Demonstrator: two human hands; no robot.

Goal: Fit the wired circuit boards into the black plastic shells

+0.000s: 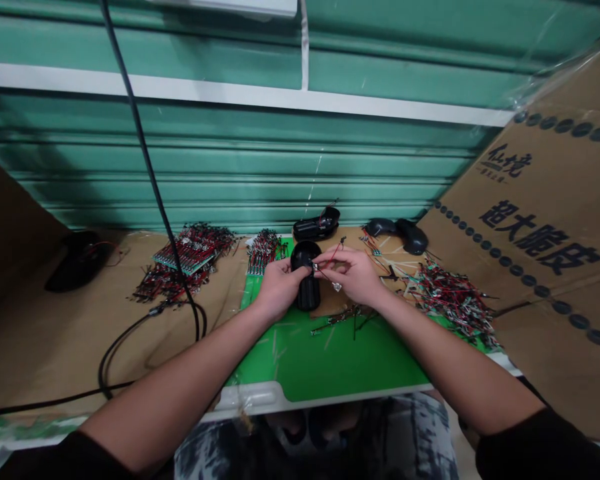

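My left hand (279,285) is closed around a black plastic shell (307,277), held upright over the green mat (325,360). My right hand (354,273) pinches a small wired part (325,267) with red and black leads against the top of the shell. The two hands touch at the fingertips. A tiny white piece (337,287) hangs below my right fingers.
Piles of red-and-black wired boards lie at the left (190,257), centre (264,250) and right (453,297). More black shells sit behind (317,225), (397,232) and at far left (77,259). A black cable (150,180) hangs across the cardboard-covered table. A printed carton (545,247) stands on the right.
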